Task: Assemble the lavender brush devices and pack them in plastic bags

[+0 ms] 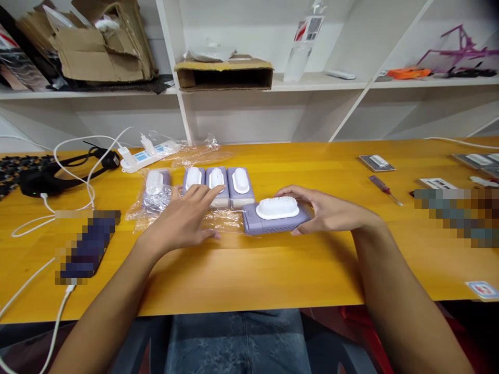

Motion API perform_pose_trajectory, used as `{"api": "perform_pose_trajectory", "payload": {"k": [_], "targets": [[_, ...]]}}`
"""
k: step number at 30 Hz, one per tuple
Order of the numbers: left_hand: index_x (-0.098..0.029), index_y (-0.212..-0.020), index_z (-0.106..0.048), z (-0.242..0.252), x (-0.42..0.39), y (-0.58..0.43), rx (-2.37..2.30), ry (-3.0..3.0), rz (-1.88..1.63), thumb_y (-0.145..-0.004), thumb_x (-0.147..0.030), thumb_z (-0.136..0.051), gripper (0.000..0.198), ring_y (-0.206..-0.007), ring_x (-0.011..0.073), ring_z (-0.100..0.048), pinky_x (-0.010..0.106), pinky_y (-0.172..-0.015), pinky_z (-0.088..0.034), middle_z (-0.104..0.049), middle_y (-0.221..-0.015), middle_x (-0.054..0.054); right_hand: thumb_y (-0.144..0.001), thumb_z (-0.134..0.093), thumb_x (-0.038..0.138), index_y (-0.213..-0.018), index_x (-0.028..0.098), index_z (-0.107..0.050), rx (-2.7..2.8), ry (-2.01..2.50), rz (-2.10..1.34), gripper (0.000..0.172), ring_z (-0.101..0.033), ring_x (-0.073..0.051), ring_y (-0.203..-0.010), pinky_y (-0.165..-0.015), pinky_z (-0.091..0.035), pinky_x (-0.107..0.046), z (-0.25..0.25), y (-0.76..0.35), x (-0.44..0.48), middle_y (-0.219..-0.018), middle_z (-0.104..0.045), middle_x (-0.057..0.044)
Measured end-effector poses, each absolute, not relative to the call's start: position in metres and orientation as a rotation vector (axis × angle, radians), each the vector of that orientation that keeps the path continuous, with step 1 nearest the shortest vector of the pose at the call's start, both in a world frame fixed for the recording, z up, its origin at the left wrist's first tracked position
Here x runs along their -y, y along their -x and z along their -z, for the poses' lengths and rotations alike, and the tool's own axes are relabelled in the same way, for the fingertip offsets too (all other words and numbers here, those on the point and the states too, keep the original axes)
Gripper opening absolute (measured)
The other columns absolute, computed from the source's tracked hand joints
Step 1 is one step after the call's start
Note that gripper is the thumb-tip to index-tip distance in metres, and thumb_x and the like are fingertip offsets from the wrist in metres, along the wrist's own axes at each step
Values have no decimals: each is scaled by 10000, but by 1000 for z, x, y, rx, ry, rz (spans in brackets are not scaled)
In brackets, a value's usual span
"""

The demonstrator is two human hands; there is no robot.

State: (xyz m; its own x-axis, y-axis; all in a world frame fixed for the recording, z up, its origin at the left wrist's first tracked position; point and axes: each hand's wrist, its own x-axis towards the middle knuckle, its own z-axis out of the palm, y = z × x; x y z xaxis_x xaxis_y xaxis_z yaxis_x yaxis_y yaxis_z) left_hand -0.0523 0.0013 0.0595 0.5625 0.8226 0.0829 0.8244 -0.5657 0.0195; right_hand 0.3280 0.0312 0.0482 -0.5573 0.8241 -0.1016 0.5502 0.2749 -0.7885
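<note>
My right hand (325,210) is wrapped around the right end of a light purple box (268,224), which carries a white oval piece with a ridged, brush-like top (277,206). Over clear plastic film (222,221), my left hand (191,215) has its fingers spread and appears to grip nothing. Just behind it stand three similar purple boxes in a row, the rightmost box (240,186) fully in sight and the others partly covered by my fingers. Another purple box in a clear bag (154,189) lies left of them.
A power strip (150,156) with plugs and white cables lies back left, near a black headset (66,174). A phone (89,244) is at left. A screwdriver (385,190) and a small grey panel (376,163) lie at right. White shelves (241,117) rise behind the table.
</note>
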Motion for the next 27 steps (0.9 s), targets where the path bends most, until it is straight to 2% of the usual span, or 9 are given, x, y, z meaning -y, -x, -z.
{"api": "perform_pose_trajectory", "payload": {"k": [2, 7, 16, 20, 27], "targets": [[-251, -1750, -290, -59, 1, 50, 1442, 2756, 116, -913, -518, -873, 1055, -1452, 470, -580, 742, -1199, -410, -597, -1592, 202, -702, -953, 456, -1392, 286, -648, 2267, 1279, -1055, 773, -741, -359, -1170, -1012, -619, -502, -47, -326, -30, -1331, -754, -93], [-269, -1758, -233, -61, 4, 47, 1442, 2797, 73, -970, -552, -815, 1019, -1499, 434, -578, 695, -1198, -443, -578, -1652, 200, -729, -940, 439, -1423, 280, -628, 2314, 1271, -841, 778, -718, -375, -1259, -1092, -580, -523, -41, -320, -28, -1424, -728, -105], [-261, -1743, -286, -57, 2, 45, 1444, 2853, 122, -990, -724, -717, 983, -1465, 459, -615, 610, -1134, -508, -608, -1622, 213, -729, -952, 382, -1370, 309, -679, 2334, 1150, -761, 700, -751, -345, -1181, -1014, -619, -488, -29, -306, -28, -1352, -772, -66], [-274, -1738, -300, -57, 3, 42, 1430, 2888, 134, -976, -728, -730, 986, -1443, 456, -632, 575, -1107, -525, -608, -1626, 202, -724, -944, 347, -1376, 309, -706, 2348, 1112, -769, 695, -754, -322, -1164, -1021, -615, -466, -28, -299, -27, -1334, -784, -45], [-267, -1741, -296, -54, 3, 39, 1456, 2903, 143, -963, -712, -759, 1009, -1438, 456, -643, 587, -1094, -532, -608, -1633, 204, -724, -975, 361, -1400, 287, -719, 2347, 1101, -814, 726, -756, -330, -1179, -1031, -606, -472, -25, -292, -26, -1351, -790, -65]]}}
